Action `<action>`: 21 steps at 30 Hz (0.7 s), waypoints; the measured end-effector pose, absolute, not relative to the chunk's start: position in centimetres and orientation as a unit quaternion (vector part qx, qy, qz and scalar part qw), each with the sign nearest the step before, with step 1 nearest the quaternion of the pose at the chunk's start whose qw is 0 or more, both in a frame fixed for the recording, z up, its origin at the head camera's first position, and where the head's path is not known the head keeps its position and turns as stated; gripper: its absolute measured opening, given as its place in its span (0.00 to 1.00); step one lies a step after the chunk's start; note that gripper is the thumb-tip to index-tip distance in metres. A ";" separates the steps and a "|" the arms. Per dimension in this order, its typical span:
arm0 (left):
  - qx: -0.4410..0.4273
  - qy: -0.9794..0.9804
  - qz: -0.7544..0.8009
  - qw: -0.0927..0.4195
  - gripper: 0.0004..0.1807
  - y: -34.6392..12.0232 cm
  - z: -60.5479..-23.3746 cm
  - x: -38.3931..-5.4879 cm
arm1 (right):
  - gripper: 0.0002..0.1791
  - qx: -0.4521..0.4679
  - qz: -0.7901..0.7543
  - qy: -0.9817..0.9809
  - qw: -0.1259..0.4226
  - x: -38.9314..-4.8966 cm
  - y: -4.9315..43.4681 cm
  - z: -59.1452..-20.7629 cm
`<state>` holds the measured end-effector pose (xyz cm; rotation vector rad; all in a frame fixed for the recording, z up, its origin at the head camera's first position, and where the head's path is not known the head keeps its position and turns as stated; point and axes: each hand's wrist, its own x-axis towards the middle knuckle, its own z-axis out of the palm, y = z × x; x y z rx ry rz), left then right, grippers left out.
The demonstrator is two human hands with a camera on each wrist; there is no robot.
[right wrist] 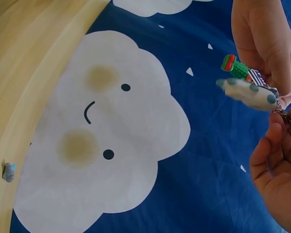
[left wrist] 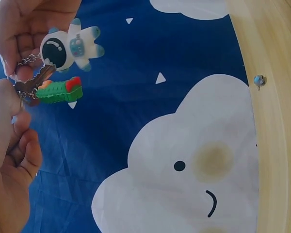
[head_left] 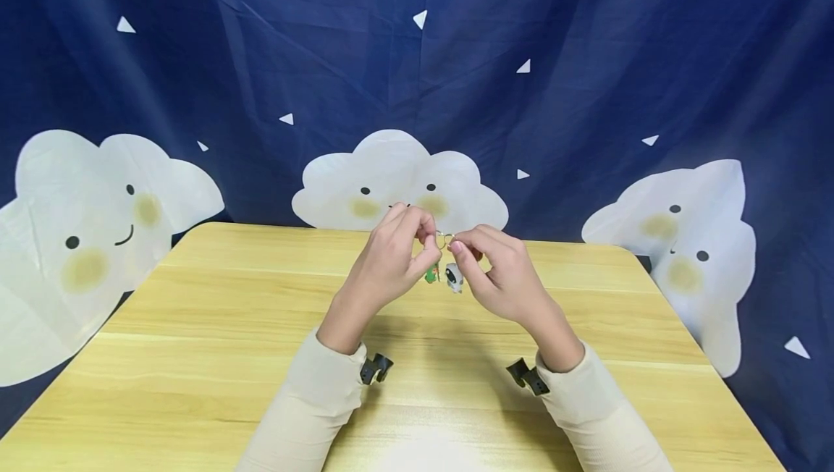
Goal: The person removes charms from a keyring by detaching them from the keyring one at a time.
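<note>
Left hand (head_left: 394,251) and right hand (head_left: 502,273) each pinching metal ring (head_left: 446,234) above wooden table (head_left: 195,356). Astronaut charm (left wrist: 70,48), green charm (left wrist: 57,92), key (left wrist: 40,77) hanging from ring, close together.

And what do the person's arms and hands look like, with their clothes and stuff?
Long, cream-coloured sleeves cover the arms to the wrists. Small, blocky black devices stick out beside the cuffs, one per arm. The hands are bare, without gloves.

White astronaut charm (head_left: 455,280), green charm (left wrist: 56,92) and key (left wrist: 41,76) hang below a metal ring (head_left: 449,235).
</note>
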<state>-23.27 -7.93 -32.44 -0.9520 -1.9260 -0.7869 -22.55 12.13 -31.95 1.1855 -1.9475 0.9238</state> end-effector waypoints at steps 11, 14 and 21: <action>-0.379 -0.775 -0.321 0.392 0.05 -7.8 -32.4 -23.1 | 0.07 0.452 0.348 -0.750 0.336 -22.5 12.1 -31.8; -0.377 -0.780 -0.319 0.384 0.06 -7.8 -32.3 -23.0 | 0.07 0.449 0.345 -0.754 0.334 -22.5 12.1 -31.8; -0.379 -0.785 -0.319 0.371 0.10 -7.7 -32.4 -23.0 | 0.08 0.450 0.341 -0.755 0.332 -22.5 12.2 -31.9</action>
